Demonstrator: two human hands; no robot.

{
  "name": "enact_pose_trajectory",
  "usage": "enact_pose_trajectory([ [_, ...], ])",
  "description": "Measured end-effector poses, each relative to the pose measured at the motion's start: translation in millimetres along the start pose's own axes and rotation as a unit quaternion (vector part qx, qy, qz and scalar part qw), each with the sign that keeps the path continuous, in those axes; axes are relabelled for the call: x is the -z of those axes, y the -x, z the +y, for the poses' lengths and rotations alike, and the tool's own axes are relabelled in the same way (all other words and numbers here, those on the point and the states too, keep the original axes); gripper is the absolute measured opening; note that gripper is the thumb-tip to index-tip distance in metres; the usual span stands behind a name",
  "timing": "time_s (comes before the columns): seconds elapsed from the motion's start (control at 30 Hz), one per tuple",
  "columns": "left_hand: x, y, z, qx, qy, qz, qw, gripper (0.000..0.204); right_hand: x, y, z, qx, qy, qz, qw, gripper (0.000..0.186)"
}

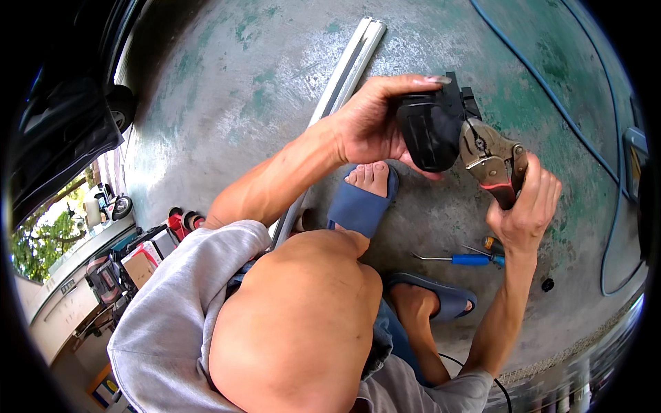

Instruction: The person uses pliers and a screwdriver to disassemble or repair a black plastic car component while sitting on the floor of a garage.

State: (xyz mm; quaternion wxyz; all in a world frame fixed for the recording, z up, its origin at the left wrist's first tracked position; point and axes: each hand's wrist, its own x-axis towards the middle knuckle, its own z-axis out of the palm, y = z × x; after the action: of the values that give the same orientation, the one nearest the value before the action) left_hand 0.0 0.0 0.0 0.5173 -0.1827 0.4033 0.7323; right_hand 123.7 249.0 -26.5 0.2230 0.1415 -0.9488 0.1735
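Note:
I hold a black plastic part (430, 127) in my left hand (372, 124), thumb across its top and fingers mostly hidden behind it. My right hand (523, 206) is closed round the handles of metal pliers with red-and-black grips (506, 175). The jaws of the pliers are at the right side of the black part; whether they grip it I cannot tell. Below my right hand, a blue-handled hook tool (469, 259) and another small tool lie on the concrete floor, with a small black piece (547, 284) to their right.
A long silver rail (351, 65) lies behind my left arm. Blue hoses (533, 72) run along the right. My sandalled feet are below my hands. A dark vehicle (76, 124) is at the upper left, with tools and boxes (131, 268) at the lower left.

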Motion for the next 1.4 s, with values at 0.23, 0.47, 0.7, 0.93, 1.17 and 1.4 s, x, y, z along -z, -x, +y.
enact_pose_trajectory([
  [0.23,-18.0,0.8,-28.5,0.034,0.18,0.041,0.982,0.047,2.5,10.4,-4.4,-0.018,0.01,-0.015,1.0,0.069],
  [0.47,-28.0,-3.6,-33.4,-0.046,0.188,0.08,0.978,0.032,0.7,6.6,-11.6,-0.02,0.039,-0.007,0.999,0.068],
  [0.7,-30.5,-4.4,-30.5,-0.094,0.232,0.04,0.967,0.033,-1.0,-3.4,-25.7,-0.037,0.066,0.005,0.997,0.069],
  [0.93,-34.5,-7.6,-35.8,-0.175,0.207,0.04,0.962,0.056,-14.8,4.9,-34.4,-0.101,0.054,0.021,0.993,0.072],
  [1.17,-33.0,-6.4,-40.7,-0.201,0.206,0.035,0.957,0.058,-34.0,19.6,-46.7,-0.158,0.026,0.037,0.986,0.072],
  [1.4,-28.8,-3.5,-41.7,-0.223,0.223,0.021,0.949,0.056,-39.7,19.2,-57.7,-0.176,0.019,0.051,0.983,0.071],
])
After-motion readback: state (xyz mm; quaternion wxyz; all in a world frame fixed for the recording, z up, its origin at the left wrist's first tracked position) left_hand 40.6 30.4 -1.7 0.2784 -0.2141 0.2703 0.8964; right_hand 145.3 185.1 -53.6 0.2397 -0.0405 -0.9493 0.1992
